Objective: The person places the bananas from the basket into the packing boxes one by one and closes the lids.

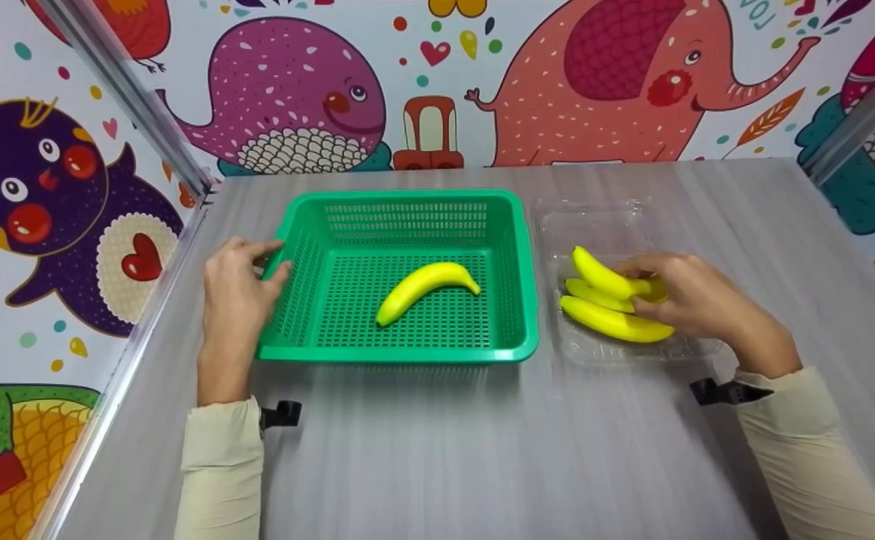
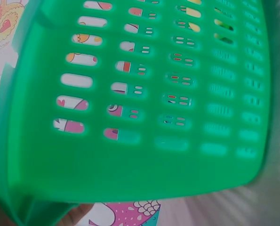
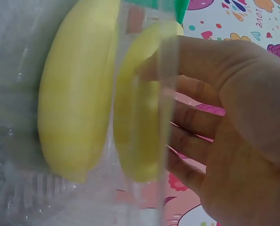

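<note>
On the table (image 1: 422,450), only head shows basket (image 1: 400,355) whole.

Yellow bananas (image 1: 606,280), green basket (image 1: 400,355), animal-patterned wall (image 1: 474,82)

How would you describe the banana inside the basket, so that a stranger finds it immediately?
On the grey table stands a green basket. Inside it lies one curved yellow banana. Unlike the bananas at the right hand, it lies alone, untouched.
</note>
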Available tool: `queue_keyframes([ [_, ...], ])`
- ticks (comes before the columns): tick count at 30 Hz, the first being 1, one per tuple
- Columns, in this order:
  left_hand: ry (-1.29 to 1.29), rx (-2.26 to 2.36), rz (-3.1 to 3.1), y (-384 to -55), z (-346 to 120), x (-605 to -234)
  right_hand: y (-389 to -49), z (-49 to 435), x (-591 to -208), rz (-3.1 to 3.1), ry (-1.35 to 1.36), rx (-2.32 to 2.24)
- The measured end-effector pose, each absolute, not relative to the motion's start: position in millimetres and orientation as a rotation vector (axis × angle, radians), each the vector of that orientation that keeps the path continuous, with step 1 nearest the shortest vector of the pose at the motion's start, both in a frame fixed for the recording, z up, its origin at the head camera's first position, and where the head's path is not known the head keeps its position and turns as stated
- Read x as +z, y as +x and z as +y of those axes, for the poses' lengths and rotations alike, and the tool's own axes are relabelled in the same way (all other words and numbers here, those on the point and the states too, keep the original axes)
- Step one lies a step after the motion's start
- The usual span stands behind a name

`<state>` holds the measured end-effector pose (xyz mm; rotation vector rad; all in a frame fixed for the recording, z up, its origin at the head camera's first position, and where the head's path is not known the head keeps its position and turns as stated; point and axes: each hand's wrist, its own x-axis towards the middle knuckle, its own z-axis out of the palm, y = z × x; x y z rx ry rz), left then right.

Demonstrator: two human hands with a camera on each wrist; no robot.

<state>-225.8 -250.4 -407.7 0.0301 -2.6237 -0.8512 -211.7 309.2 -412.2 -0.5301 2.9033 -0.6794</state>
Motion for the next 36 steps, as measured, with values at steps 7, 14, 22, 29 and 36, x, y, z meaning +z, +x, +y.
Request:
queue_keyframes([
  [7,0.030,-0.841,-2.626,-227.5,-250.5,-406.8,-212.9,310.5,-413.5,2.876,-0.508,-0.684],
  [14,0.034,-0.834,-2.620,-226.8,-250.3,-408.0,-212.9,309.6,-414.8,2.870,-0.551,-0.656],
  [22,0.025,-0.837,-2.614,-226.6,-250.5,-409.1,-211.5,310.0,-415.3,2.869,-0.599,-0.629],
  [29,0.025,-0.841,-2.615,-226.2,-250.1,-407.9,-211.0,309.7,-415.7,2.847,-0.595,-0.635],
  [36,0.011,-0.837,-2.601,-226.3,-250.4,-409.4,-210.2,309.8,-416.1,2.838,-0.587,-0.652],
])
